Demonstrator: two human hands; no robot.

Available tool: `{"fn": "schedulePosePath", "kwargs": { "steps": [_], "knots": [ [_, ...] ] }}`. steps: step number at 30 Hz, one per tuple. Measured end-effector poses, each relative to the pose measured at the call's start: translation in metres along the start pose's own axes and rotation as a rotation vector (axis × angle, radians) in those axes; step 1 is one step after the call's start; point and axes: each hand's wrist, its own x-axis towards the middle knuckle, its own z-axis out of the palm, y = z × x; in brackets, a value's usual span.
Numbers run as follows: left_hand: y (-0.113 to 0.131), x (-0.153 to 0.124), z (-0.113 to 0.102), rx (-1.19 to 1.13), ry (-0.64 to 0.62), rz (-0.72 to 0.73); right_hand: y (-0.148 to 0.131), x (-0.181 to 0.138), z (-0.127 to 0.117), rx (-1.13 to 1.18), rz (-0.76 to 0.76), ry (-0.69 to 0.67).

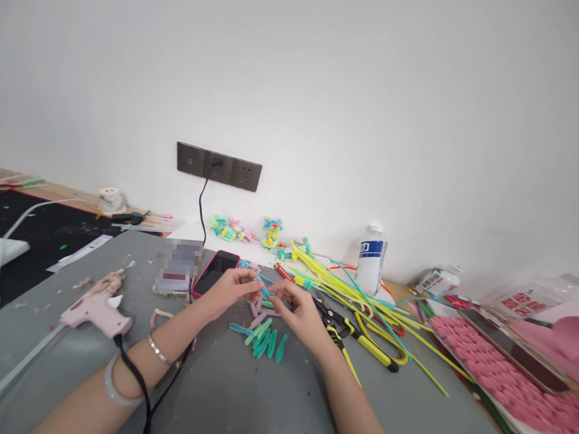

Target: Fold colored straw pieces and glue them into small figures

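Above the middle of the grey mat point(235, 400), my left hand point(236, 288) pinches a light-blue pipe cleaner point(266, 289) between thumb and fingers. My right hand point(298, 306) has its fingers closed on the other end of the same blue piece, close to the left fingertips. Its exact shape is partly covered by the fingers. Below the hands lies a small pile of folded pipe-cleaner pieces: teal ones point(264, 341), pink ones point(258, 319) and a blue one point(240, 329). Yellow-and-black-handled pliers point(340, 335) rest beside my right wrist.
A pink glue gun point(99, 312) lies at left, its black cord passing by my left forearm. Long yellow pipe cleaners point(349, 285) spread at right. A phone point(218, 271), small colourful pipe-cleaner figures point(271, 232) and a white bottle point(370, 260) are near the wall.
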Motion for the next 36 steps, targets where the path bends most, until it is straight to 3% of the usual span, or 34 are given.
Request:
{"fn": "schedulePosePath", "kwargs": {
  "steps": [6, 22, 36],
  "knots": [
    [-0.001, 0.001, -0.002, -0.062, 0.018, -0.068, -0.006, 0.001, -0.005, -0.047, -0.030, 0.040],
    [0.000, -0.004, 0.000, -0.115, -0.114, -0.220, -0.015, -0.001, -0.016, 0.088, -0.129, -0.175],
    [-0.002, -0.004, 0.002, -0.137, -0.135, -0.278, -0.019, 0.000, -0.017, 0.141, -0.123, -0.212]
  ]
}}
